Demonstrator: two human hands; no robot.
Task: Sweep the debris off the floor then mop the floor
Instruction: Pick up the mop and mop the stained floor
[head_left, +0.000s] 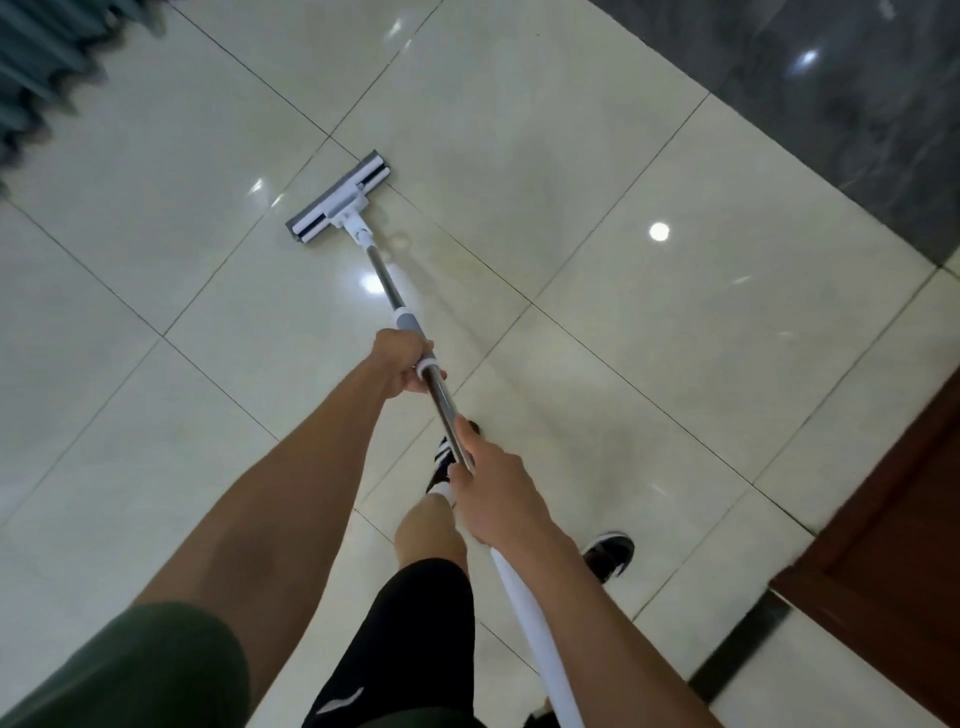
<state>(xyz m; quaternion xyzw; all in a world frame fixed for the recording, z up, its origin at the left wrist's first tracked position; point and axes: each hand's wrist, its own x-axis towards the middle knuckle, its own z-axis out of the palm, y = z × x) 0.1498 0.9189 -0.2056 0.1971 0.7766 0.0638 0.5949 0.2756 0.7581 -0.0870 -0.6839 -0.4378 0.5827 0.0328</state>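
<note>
Both hands on the mop (415, 332). Our left hand (402, 364) is wrapped closed around the handle at the white-and-grey collar, fingers curled fully round it. Our right hand (491, 491) is closed on the handle too, lower down the pole and nearer our body, gripping where the bare metal tube meets the white grip (524, 603), which runs back past the right forearm and out of view.

Mop head (338, 200) sits well ahead of the left hand, flat on the floor (649, 338), at the far end of the metal shaft. It's a flat white-and-grey head, lying diagonally across a grout line, shaft tilted back toward us.

Floor is glossy cream tile with ceiling lights reflected in it; can't tell wet from dry. No debris that we can make out near the head.

Below the right hand: our black-and-white sneaker (447, 462), partly hidden by the pole; the other sneaker (610, 556) is to the right of the right forearm. Black shorts (405, 639) and green sleeve (130, 670) at the bottom.

Far right of both hands: dark grey stone band (831, 104) and a reddish wood panel (893, 561). Far left of the left hand: teal pleated curtain (47, 67).
</note>
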